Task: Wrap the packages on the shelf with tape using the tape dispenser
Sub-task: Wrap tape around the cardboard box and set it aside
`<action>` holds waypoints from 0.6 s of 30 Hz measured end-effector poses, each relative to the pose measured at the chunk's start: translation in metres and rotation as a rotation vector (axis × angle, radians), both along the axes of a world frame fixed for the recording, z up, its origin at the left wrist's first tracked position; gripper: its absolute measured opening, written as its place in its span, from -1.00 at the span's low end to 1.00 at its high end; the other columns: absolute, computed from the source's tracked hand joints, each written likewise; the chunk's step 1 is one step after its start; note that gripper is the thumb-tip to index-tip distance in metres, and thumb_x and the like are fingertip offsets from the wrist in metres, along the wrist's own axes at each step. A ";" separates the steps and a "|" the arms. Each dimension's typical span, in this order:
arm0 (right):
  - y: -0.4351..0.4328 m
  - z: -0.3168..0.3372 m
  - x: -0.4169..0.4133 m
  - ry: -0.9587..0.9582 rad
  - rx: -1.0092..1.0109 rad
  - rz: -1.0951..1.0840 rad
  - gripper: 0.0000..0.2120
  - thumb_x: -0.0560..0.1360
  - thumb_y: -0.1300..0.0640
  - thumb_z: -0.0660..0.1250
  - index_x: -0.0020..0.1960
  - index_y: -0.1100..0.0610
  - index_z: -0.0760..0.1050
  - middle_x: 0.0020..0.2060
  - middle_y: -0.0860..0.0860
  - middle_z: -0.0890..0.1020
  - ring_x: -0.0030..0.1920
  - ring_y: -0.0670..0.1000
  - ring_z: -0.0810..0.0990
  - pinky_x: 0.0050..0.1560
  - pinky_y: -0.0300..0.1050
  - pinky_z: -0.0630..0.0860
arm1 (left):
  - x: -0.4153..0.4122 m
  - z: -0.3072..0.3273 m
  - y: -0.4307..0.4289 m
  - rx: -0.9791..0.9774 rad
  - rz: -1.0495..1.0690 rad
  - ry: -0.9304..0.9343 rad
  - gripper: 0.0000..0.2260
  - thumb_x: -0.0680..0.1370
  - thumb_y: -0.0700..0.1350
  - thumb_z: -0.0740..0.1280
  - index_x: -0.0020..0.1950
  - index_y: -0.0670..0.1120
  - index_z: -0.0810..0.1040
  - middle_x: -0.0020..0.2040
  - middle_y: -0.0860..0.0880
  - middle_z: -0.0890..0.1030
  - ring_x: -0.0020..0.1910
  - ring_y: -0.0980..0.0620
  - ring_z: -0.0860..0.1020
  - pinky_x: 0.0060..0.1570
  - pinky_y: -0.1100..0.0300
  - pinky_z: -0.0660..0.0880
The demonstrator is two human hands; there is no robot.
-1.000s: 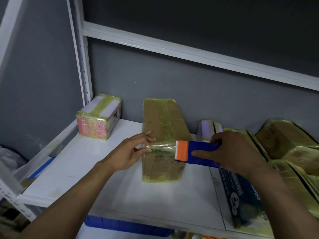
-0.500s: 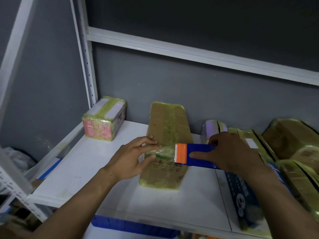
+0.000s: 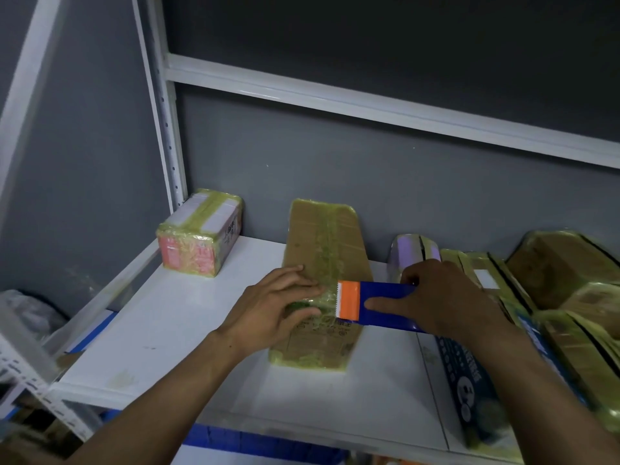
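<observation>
Rear + roll of tape dispenser [image 3: 372, 305] hidden under right hand [image 3: 446, 297]. Mid of brown package [image 3: 322, 236] covered by left hand [image 3: 271, 307]; print on its front too small to read. At right, pkgs [image 3: 570, 263] cut by edge. At lower left, clutter [image 3: 30, 310] blurred.

A brown package [image 3: 322, 236] wrapped in yellowish film lies on the white shelf [image 3: 188, 330], running from near to far. The left hand [image 3: 271, 307] rests flat on its left side, fingers straight across the top. The right hand [image 3: 436, 300] grips a blue dispenser [image 3: 379, 297] whose orange, toothed end touches the package just right of the left fingertips. A small pink box [image 3: 201, 236] stands far left by the post. A purple package [image 3: 414, 246], a blue box [image 3: 469, 380] and more wrapped packages [image 3: 563, 263] crowd the right.
</observation>
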State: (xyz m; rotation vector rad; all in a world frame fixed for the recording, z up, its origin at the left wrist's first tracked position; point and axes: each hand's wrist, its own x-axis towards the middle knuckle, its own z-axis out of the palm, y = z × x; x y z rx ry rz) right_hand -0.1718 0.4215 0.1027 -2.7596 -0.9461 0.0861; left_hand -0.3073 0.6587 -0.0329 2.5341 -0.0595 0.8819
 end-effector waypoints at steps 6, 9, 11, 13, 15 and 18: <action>-0.001 -0.006 -0.009 -0.033 0.053 0.016 -0.40 0.24 -0.55 0.42 -0.24 -0.01 0.50 -0.31 -0.11 0.58 -0.28 -0.15 0.55 -0.33 -0.25 0.39 | 0.007 0.005 0.006 -0.098 0.006 -0.010 -0.71 0.54 0.14 0.40 0.23 0.12 0.69 0.13 0.22 0.65 0.37 0.14 0.48 0.19 0.03 0.55; -0.002 -0.007 -0.015 -0.025 0.070 0.018 -0.41 0.25 -0.53 0.44 -0.28 0.00 0.47 -0.33 -0.08 0.55 -0.29 -0.13 0.53 -0.32 -0.21 0.38 | 0.006 0.005 0.014 -0.110 -0.015 -0.005 -0.73 0.55 0.07 0.42 0.23 0.08 0.70 0.12 0.18 0.66 0.37 0.11 0.49 0.23 0.00 0.53; -0.005 -0.005 -0.018 0.001 0.078 0.013 -0.43 0.27 -0.51 0.46 -0.28 0.00 0.47 -0.32 -0.08 0.54 -0.28 -0.13 0.53 -0.31 -0.21 0.38 | 0.003 0.006 0.018 -0.131 -0.039 0.000 -0.73 0.56 0.07 0.41 0.23 0.07 0.70 0.13 0.18 0.66 0.39 0.12 0.48 0.26 0.00 0.52; -0.008 -0.002 -0.018 0.018 0.080 0.017 -0.44 0.28 -0.50 0.46 -0.27 0.00 0.48 -0.32 -0.09 0.55 -0.28 -0.13 0.55 -0.32 -0.24 0.37 | 0.000 0.007 0.020 -0.147 -0.054 0.006 -0.71 0.56 0.12 0.36 0.24 0.09 0.69 0.15 0.20 0.65 0.40 0.16 0.47 0.28 0.01 0.51; -0.011 0.002 -0.018 0.018 0.070 0.024 -0.45 0.29 -0.50 0.44 -0.27 -0.01 0.45 -0.34 -0.10 0.55 -0.30 -0.15 0.54 -0.34 -0.27 0.33 | -0.003 0.009 0.021 -0.158 -0.068 0.021 -0.69 0.57 0.14 0.34 0.24 0.10 0.69 0.16 0.21 0.64 0.41 0.18 0.45 0.31 0.01 0.49; -0.015 0.005 -0.018 0.032 0.063 0.021 -0.44 0.28 -0.51 0.43 -0.28 -0.01 0.46 -0.35 -0.09 0.55 -0.31 -0.16 0.53 -0.33 -0.28 0.32 | -0.005 0.012 0.020 -0.101 -0.053 0.039 -0.73 0.57 0.12 0.38 0.25 0.14 0.68 0.20 0.26 0.63 0.41 0.22 0.44 0.46 -0.06 0.35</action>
